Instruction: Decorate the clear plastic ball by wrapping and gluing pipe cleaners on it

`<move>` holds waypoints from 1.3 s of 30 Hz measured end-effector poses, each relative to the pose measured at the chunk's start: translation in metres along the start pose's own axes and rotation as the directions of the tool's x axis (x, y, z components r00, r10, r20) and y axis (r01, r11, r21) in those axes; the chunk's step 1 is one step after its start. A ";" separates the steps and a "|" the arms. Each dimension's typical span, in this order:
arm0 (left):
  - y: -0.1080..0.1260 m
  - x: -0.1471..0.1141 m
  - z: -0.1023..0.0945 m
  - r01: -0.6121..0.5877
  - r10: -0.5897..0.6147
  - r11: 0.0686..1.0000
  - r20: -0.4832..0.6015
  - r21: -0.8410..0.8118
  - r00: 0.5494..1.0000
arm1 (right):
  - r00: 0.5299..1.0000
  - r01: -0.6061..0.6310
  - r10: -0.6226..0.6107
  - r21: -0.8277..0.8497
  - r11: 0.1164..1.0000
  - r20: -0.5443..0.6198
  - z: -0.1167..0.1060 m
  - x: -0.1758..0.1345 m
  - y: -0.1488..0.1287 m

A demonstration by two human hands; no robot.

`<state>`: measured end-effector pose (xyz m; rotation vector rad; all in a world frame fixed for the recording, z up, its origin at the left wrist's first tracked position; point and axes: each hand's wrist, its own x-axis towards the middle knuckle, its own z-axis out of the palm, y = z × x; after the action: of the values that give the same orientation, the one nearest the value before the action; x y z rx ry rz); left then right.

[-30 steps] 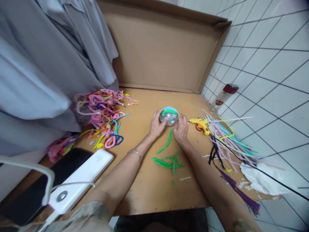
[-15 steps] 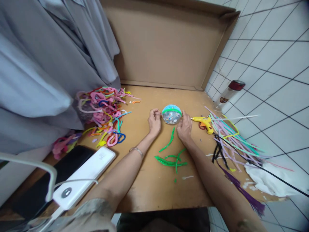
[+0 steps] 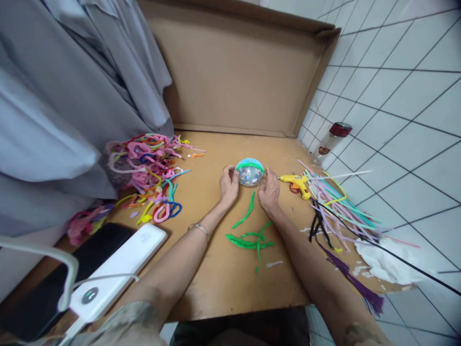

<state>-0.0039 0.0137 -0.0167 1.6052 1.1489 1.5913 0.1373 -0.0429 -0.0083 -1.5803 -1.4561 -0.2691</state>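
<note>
A round, see-through ball (image 3: pixel 250 178) with a blue top and a green fuzzy band across it sits on the table between my hands. My left hand (image 3: pixel 229 185) has its curled fingers and thumb against the ball's left side. On the other side, the fingers of my right hand (image 3: pixel 269 191) are bent around the right edge; their tips are partly hidden. Closer to me lie a curved green pipe cleaner (image 3: pixel 246 213) and several more green pieces (image 3: pixel 248 243). A yellow glue gun (image 3: pixel 296 182) rests just right of my right hand, its nozzle pointing toward it.
Tangled colourful pipe cleaners (image 3: pixel 147 166) heap up at left, near a white power bank (image 3: pixel 124 264) and grey curtain (image 3: pixel 72 96). On the right are straight pipe cleaners (image 3: pixel 338 206), a black cord (image 3: pixel 389 257), white tissue (image 3: pixel 382 262) and a red-lidded jar (image 3: pixel 331 144). Cardboard (image 3: pixel 234 72) stands behind.
The whole view has shifted slightly, so things appear a little farther left. My right hand's fingers look a bit more bent beside the ball. Both hands remain at its sides.
</note>
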 end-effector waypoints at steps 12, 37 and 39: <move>0.016 -0.005 -0.005 -0.150 0.140 0.985 0.115 0.088 0.984 | 0.976 -0.129 0.115 -0.067 0.989 -0.185 -0.023 0.013 0.000; 0.016 -0.006 -0.002 -0.355 0.290 0.906 0.274 0.230 0.917 | 0.998 0.057 -0.056 -0.068 0.996 0.025 -0.015 -0.002 -0.018; 0.015 -0.005 -0.002 -0.354 0.286 0.904 0.276 0.240 0.918 | 0.997 0.064 -0.061 -0.078 0.995 0.039 -0.015 -0.002 -0.017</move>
<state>-0.0029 0.0016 -0.0054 2.2074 1.0613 1.4215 0.1280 -0.0577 0.0058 -1.6127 -1.5416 -0.3393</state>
